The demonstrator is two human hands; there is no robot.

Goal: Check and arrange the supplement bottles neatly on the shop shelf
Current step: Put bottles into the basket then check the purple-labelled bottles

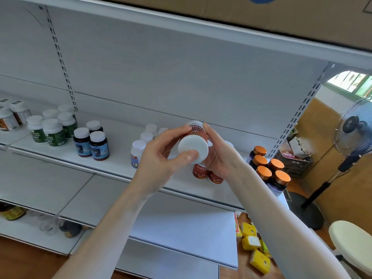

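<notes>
Forearms span the lower frame. Left hand (159, 160) grips the red-label bottle (194, 134) from its left, thumb pressed on the white cap (196, 148). Right hand (220, 156) curls round the other side. Bottle is tipped cap-to-camera, held above the shelf (60, 156). Beneath it stand two matching bottles (200, 172). Orange-capped bottles (265, 172) stand to the right, blue-label bottles (91, 144) and green-label bottles (53, 132) to the left.

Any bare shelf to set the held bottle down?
For the held bottle: bare stocked shelf between the blue-label bottles and the white bottles; the lower shelf is bare too. Crowded to the right: red-label bottles, then orange-cap bottles.
</notes>
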